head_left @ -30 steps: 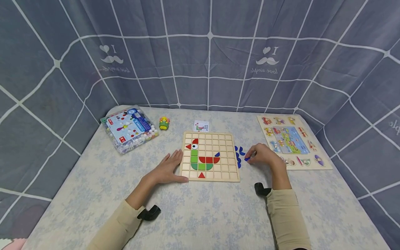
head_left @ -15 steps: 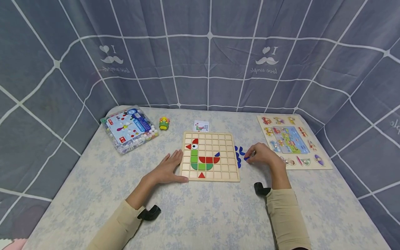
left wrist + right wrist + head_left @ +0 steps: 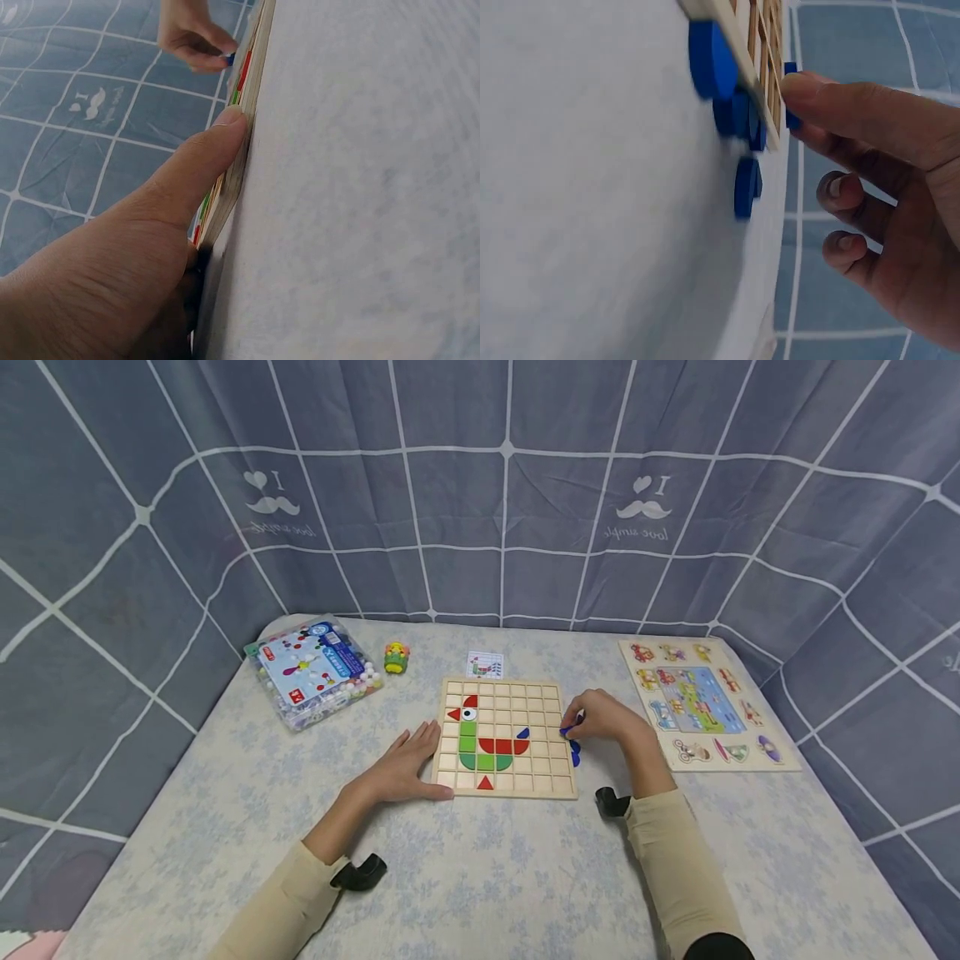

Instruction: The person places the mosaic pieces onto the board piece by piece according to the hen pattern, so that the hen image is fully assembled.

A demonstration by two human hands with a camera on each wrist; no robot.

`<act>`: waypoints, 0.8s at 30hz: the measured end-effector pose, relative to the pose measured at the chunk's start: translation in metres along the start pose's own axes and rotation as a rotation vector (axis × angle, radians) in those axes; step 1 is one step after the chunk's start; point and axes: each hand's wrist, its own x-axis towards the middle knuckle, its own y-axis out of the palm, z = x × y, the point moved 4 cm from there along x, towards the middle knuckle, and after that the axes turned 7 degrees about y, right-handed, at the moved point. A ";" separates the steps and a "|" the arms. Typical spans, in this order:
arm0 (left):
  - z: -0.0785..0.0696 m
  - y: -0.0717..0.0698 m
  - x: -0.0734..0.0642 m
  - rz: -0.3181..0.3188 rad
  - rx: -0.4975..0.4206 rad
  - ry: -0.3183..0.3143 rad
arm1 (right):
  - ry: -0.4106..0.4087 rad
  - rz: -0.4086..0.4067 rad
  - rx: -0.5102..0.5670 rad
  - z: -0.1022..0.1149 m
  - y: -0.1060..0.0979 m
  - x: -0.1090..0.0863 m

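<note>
A wooden grid board (image 3: 543,703) lies on the table with red, green and blue pieces set in it as a bird. Its left edge is steadied by my left hand (image 3: 405,770), fingers extended and thumb on the near corner. Between thumb and finger my right hand (image 3: 606,718) pinches a small blue piece (image 3: 793,120), held off the table at the board's right edge. Fingers cover part of that piece, so its full outline is hidden. Several loose blue pieces (image 3: 712,64) lie beside the board's right edge, partly behind the right hand in the head view.
A small picture card (image 3: 485,665) lies behind the board. At the back left are a clear box of beads (image 3: 315,664) and a small toy figure (image 3: 396,657). A wooden picture puzzle (image 3: 701,697) lies to the right. A grey curtain (image 3: 450,510) surrounds the table.
My right hand has moved left and slightly away from me to the board's right edge, carrying the blue piece. My left hand has stayed in place.
</note>
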 end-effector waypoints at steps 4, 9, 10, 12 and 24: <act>0.000 0.000 0.000 0.000 0.002 -0.001 | -0.026 0.019 -0.053 0.013 0.000 0.014; -0.001 0.000 0.000 0.005 -0.001 -0.004 | -0.022 0.040 -0.120 0.023 0.001 0.028; -0.001 0.000 0.000 0.007 -0.001 -0.003 | -0.016 0.043 -0.130 0.025 0.001 0.030; -0.001 0.000 0.000 0.008 -0.001 -0.001 | -0.018 0.053 -0.149 0.029 0.002 0.034; 0.001 0.000 0.000 0.002 0.008 0.008 | -0.015 0.088 -0.221 0.042 0.007 0.045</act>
